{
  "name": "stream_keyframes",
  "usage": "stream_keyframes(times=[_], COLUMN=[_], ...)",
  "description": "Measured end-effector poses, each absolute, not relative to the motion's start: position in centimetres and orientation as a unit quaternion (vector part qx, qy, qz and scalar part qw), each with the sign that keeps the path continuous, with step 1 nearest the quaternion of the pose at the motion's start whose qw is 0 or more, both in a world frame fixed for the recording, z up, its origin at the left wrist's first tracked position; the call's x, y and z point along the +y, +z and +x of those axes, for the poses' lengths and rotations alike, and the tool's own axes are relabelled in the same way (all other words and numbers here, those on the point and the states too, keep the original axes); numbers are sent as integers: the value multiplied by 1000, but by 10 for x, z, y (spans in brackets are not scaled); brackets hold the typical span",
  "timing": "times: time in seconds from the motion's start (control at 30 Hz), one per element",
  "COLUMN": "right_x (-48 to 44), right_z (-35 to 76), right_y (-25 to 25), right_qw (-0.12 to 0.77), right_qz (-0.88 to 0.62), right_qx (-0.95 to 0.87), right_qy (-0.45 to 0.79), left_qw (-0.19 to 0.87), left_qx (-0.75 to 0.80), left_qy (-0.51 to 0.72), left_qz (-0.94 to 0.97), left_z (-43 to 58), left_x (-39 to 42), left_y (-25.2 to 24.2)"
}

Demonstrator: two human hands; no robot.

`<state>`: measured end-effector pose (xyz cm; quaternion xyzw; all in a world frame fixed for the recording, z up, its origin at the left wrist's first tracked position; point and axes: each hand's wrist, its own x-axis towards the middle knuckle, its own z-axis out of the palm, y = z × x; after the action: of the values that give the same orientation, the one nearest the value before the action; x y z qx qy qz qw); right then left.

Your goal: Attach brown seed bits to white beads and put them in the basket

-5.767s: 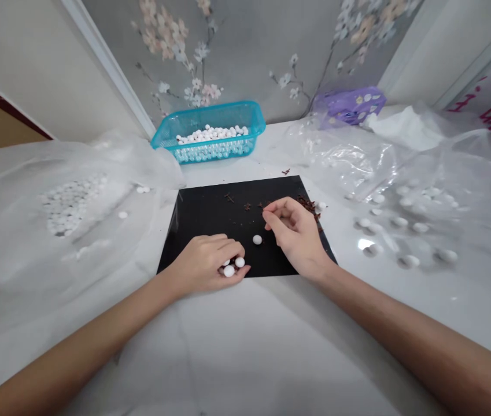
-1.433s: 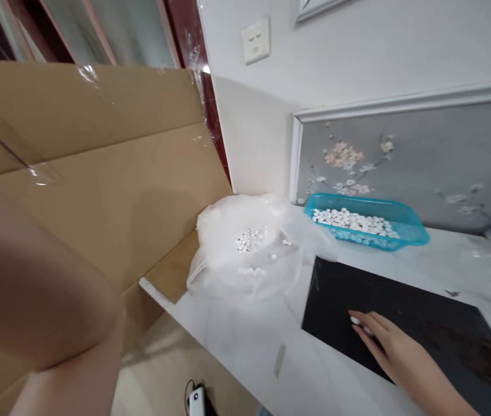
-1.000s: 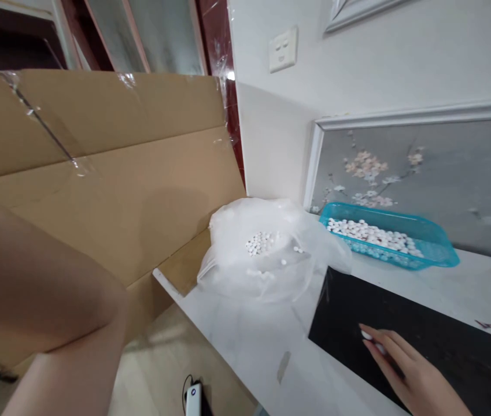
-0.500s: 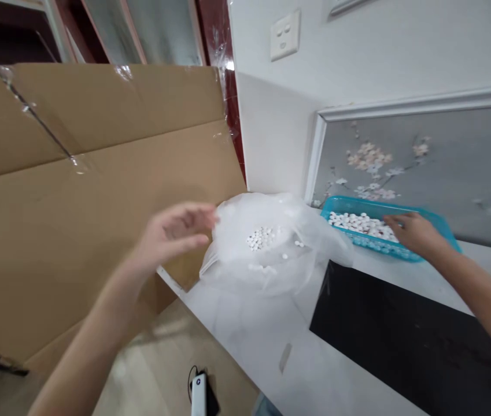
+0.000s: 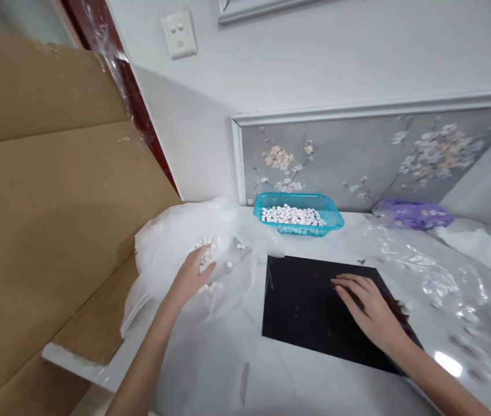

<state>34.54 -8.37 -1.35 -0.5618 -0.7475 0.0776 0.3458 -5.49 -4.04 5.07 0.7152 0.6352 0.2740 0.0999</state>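
at the left of the counter, small white balls sit in a cluster on or in a milky plastic bag; can't tell which side of the film. left hand is right at the cluster's near edge, thumb and fingers spread; whether it touches any ball, can't tell. a few loose balls lie just right of it. right hand is over the black board, fingers curved, thumb close to the index tip; can't tell if anything is pinched. dark reddish-brown bits are piled at the board's right edge, partly behind that hand. behind the board, against the wall, a blue basket holds many more white balls, filling mostly its left and middle. right of the board: clear crumpled plastic with blurred white pieces, purple package behind. flower-print panel on the back wall, cardboard along the far left, switch plate above.
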Motion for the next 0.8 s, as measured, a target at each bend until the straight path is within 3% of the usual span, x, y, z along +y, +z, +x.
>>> stream_keyframes(times=[0.13,0.3,0.4,0.53,0.67,0.8], right_x=[-104,-82,-44,25,84,113], right_z=[318,228,145,42,-4,-11], right_y=[-3,31,42,39,29,20], right_qw=[340,339,334,178,77,48], right_qz=[-523,-380,-266,-307,-375,-389], right_qx=[-773,-832,-873,-920,-911,-907], right_qy=[116,220,235,170,151,156], left_qw=[65,-26,-77,-165,-207,-201], left_qx=[691,690,678,659,652,637], left_qy=[329,434,432,425,443,446], left_qz=[640,579,589,598,579,596], left_z=[-81,-102,-102,-100,-101,-98], left_x=[1,-18,-29,-35,-39,-40], left_y=[51,59,63,66,67,67])
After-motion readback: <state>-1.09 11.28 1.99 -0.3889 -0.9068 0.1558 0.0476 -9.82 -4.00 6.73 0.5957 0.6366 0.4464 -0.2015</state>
